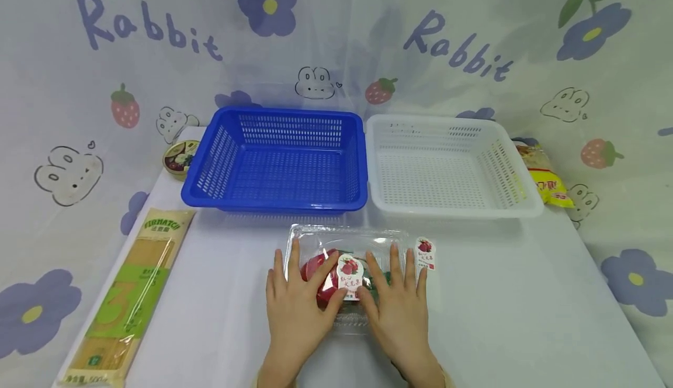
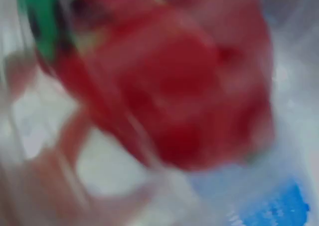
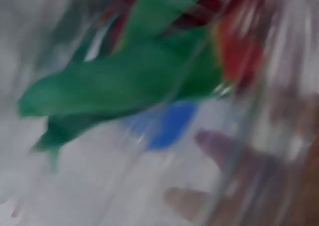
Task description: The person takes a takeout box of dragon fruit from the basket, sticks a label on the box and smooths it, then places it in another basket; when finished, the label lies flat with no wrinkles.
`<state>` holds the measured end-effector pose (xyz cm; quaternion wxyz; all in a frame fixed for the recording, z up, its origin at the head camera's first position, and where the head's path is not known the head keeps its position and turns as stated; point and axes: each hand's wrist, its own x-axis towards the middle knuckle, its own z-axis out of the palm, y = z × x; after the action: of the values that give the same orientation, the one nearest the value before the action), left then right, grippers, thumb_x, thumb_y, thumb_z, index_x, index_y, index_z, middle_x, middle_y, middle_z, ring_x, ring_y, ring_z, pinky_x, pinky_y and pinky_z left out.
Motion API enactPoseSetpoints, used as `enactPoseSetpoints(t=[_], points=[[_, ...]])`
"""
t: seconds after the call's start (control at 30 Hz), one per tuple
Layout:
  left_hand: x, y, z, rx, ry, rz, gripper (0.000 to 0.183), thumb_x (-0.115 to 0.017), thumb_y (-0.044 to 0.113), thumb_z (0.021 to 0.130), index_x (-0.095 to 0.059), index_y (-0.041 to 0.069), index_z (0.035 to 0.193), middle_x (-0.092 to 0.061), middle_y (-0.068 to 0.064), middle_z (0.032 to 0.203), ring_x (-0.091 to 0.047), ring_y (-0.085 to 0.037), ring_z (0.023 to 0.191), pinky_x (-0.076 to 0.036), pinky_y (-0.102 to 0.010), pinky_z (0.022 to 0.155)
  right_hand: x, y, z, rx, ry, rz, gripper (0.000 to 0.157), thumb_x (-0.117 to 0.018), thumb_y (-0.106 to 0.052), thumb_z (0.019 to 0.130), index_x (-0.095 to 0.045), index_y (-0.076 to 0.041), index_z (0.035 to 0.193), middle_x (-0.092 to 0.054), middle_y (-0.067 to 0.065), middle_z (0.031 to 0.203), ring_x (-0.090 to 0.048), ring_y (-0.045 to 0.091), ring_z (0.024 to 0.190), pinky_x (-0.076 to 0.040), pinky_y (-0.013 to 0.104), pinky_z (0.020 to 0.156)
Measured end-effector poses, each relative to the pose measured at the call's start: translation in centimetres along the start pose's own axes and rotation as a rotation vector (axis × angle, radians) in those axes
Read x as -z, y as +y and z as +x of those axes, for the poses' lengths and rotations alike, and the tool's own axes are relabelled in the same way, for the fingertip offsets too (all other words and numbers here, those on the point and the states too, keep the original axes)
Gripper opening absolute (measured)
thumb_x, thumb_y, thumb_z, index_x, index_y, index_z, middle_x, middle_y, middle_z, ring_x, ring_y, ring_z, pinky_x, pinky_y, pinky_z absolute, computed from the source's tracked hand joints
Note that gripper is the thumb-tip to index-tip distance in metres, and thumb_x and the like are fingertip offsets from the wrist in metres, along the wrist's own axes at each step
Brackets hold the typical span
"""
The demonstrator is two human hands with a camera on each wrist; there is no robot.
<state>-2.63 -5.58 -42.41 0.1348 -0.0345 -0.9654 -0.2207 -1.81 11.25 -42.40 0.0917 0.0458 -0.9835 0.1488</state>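
A clear plastic box [image 1: 386, 238] lies on the white table in front of me, with a red dragon fruit [image 1: 314, 264] inside it. A white label [image 1: 349, 280] with fruit pictures sits on top of the box. Both hands rest on the box with fingers spread: my left hand [image 1: 295, 312] at its left part, my right hand [image 1: 402, 315] at its right. Their thumbs touch the label's two sides. In the blurred left wrist view the red dragon fruit [image 2: 179, 91] shows through the plastic; the right wrist view has its green leafy tips [image 3: 119, 81].
A blue basket [image 1: 273, 205] and a white basket [image 1: 457, 212] stand side by side behind the box. At left lie a pasta packet [image 1: 128, 294] and a round tin [image 1: 177, 157]. Another label [image 1: 425, 253] is right of the box; a yellow bag [image 1: 549, 183] lies behind the white basket's right side.
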Motion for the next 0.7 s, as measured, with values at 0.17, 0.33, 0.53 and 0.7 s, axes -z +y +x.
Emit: enactPoseSetpoints(t=[0.17, 0.33, 0.53, 0.7], points=[[0.3, -2.4, 0.0, -0.002, -0.087, -0.228, 0.052, -0.071, 0.049, 0.081, -0.058, 0.041, 0.131, -0.025, -0.016, 0.16, -0.037, -0.052, 0.135, -0.025, -0.08, 0.1, 0.5, 1.9, -0.5, -0.05, -0.045, 0.182, 0.058, -0.059, -0.042, 0.094, -0.044, -0.021, 0.147, -0.024, 0.02, 0.159, -0.024, 0.054, 0.141, -0.034, 0.074, 0.1], [0.3, -4.5, -0.4, 0.021, -0.205, -0.509, 0.056, -0.07, 0.035, 0.087, -0.051, 0.036, 0.139, -0.018, -0.011, 0.163, -0.034, -0.048, 0.14, -0.026, -0.078, 0.101, 0.1, 3.4, -1.3, -0.124, -0.111, 0.437, 0.06, -0.06, -0.034, 0.095, -0.036, -0.026, 0.15, -0.012, 0.015, 0.163, -0.029, 0.05, 0.14, -0.038, 0.076, 0.091], [0.0, -5.0, -1.4, 0.041, -0.213, -0.702, 0.063, -0.069, 0.021, 0.086, -0.044, 0.027, 0.144, -0.014, -0.014, 0.163, -0.02, -0.05, 0.144, -0.028, -0.075, 0.102, -0.6, 4.2, -2.4, -0.17, -0.097, 0.655, 0.058, -0.062, -0.025, 0.094, -0.04, -0.024, 0.148, -0.016, 0.013, 0.163, -0.028, 0.047, 0.142, -0.036, 0.073, 0.097], [0.4, -4.2, -1.3, 0.008, -0.189, -0.68, 0.064, -0.07, 0.024, 0.084, -0.045, 0.025, 0.143, -0.014, -0.018, 0.162, -0.026, -0.054, 0.14, -0.033, -0.077, 0.096, -0.7, 4.3, -2.9, -0.109, -0.002, 0.714, 0.053, -0.068, -0.015, 0.088, -0.053, -0.016, 0.138, -0.022, 0.017, 0.161, -0.032, 0.051, 0.139, -0.038, 0.074, 0.094]])
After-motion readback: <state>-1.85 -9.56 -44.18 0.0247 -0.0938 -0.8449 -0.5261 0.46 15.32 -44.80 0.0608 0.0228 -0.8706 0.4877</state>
